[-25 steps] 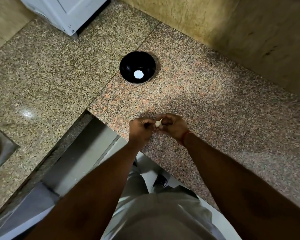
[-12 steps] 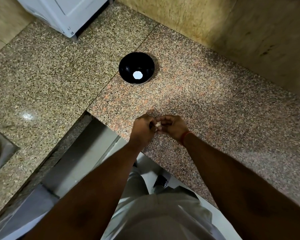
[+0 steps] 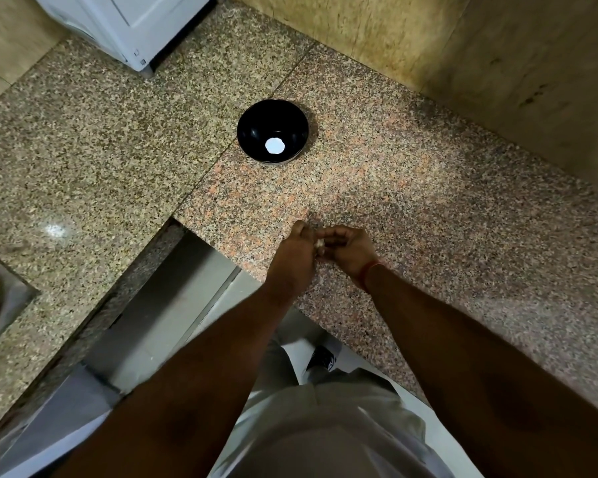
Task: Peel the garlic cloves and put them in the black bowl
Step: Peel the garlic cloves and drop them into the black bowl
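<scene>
A small pale garlic clove (image 3: pixel 320 243) is pinched between my two hands, just above the granite counter near its front edge. My left hand (image 3: pixel 296 251) has its fingers curled round the clove from the left. My right hand (image 3: pixel 349 250) pinches it from the right, with a red thread on the wrist. Most of the clove is hidden by my fingers. The black bowl (image 3: pixel 256 127) sits on the counter well beyond my hands, slightly to the left, with a bright white patch at its bottom.
The speckled granite counter (image 3: pixel 428 208) turns a corner, with a seam running past the bowl. A white appliance (image 3: pixel 135 25) stands at the back left. A steel sink (image 3: pixel 0 305) shows at the left edge. A tiled wall (image 3: pixel 463 46) runs along the back right.
My left hand has closed further over the clove, so less of it shows. Both hands stay together at the same spot on the counter.
</scene>
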### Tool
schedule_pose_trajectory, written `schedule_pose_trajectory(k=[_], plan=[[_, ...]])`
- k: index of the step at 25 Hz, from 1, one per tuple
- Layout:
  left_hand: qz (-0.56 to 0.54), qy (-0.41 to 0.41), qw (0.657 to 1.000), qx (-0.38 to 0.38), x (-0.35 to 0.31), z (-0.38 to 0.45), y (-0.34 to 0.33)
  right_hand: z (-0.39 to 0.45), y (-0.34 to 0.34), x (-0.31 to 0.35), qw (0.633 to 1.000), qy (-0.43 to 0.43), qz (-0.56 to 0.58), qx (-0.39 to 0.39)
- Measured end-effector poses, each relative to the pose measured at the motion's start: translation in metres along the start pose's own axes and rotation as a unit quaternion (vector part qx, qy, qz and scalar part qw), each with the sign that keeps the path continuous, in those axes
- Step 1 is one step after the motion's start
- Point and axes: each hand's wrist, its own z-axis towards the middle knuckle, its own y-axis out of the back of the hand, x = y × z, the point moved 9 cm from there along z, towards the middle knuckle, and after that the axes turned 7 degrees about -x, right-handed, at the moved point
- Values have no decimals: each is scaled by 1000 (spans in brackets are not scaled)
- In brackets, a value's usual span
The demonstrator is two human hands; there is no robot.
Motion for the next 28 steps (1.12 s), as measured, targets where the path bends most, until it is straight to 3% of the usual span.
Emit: schedule_pose_trajectory(k=[10,17,23,28], plan=[[-51,-2,999,7,6,4,2,4,3,-10,1000,4,0,-8],[-191,157,969,-25,35,1,-2,7,4,3,991,63,-118,-10],[-132,139,981,-3,37,7,5,3,2,12,977,113,-183,-11],[-216,231,948,41,43,8,2,4,0,16,967,143,-211,4]])
